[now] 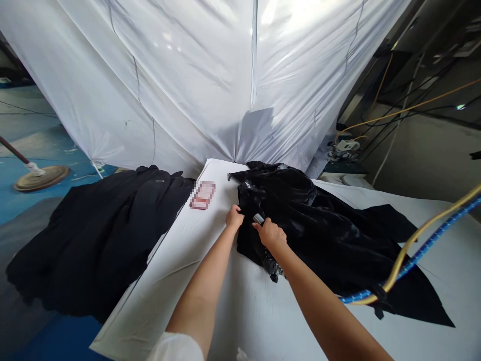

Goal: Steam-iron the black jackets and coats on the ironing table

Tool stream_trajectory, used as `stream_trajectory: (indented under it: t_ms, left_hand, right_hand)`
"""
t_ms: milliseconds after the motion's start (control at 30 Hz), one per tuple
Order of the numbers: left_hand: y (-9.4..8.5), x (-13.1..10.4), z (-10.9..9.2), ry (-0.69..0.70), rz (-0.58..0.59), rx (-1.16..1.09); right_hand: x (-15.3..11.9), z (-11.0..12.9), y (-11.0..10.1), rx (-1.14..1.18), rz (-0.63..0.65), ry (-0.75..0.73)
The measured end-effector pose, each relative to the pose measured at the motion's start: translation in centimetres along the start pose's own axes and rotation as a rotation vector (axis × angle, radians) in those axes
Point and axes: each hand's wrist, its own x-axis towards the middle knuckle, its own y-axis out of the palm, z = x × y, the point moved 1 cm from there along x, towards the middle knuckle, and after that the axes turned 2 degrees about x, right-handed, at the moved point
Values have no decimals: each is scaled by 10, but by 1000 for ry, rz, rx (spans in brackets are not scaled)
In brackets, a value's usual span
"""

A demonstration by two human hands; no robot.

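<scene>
A black garment (319, 225) lies crumpled across the white tabletop, a small pale label showing near its upper left part. At its left edge, my left hand (234, 216) is closed on the cloth. My right hand (271, 233) is wrapped round a small tool with a silver cylindrical end (258, 218), held over the garment just right of my left hand. The rest of that tool is hidden in my fingers, so its kind cannot be told. Shiny, bunched black material hangs below my right hand.
Left of the white table (176, 281) lies a heap of dark garments (101, 225). A blurred-out reddish item (203, 194) rests on the table. A yellow and blue hose (417, 250) crosses at right. White sheeting (180, 75) hangs behind; a round-based stand (41, 178) is far left.
</scene>
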Motion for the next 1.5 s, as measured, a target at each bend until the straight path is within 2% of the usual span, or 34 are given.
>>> stream_trajectory:
  t_ms: [167, 333, 500, 667, 767, 900, 1100, 1267, 1367, 1433, 1500]
  left_hand:
    - [-10, 1, 1, 0, -26, 35]
    - [-18, -4, 14, -27, 14, 66]
    - [-7, 6, 5, -4, 116, 75]
    - [8, 15, -12, 71, 202, 65]
    - [8, 15, -11, 194, 234, 32]
    - [4, 15, 3, 316, 215, -13]
    - [9, 20, 10, 316, 190, -67]
    - [2, 25, 7, 252, 172, -73]
    - [-12, 13, 15, 196, 99, -46]
    - [-21, -7, 25, 136, 42, 7]
    - [-25, -35, 36, 58, 39, 110]
  right_hand:
    - [6, 4, -8, 19, 18, 38]
    - [-6, -14, -8, -8, 37, 54]
    - [-17, -34, -8, -68, 47, -38]
    - [-22, -39, -10, -80, 63, -110]
    - [-27, -38, -11, -55, 101, -172]
    - [-37, -34, -10, -109, 107, -284]
    - [-43, -24, -4, -195, 68, -256]
    - [-23, -8, 3, -160, 4, -168]
    - [-6, 0, 1, -113, -10, -113]
    - [2, 3, -1, -93, -9, -84]
    - [6, 4, -3, -89, -10, -80]
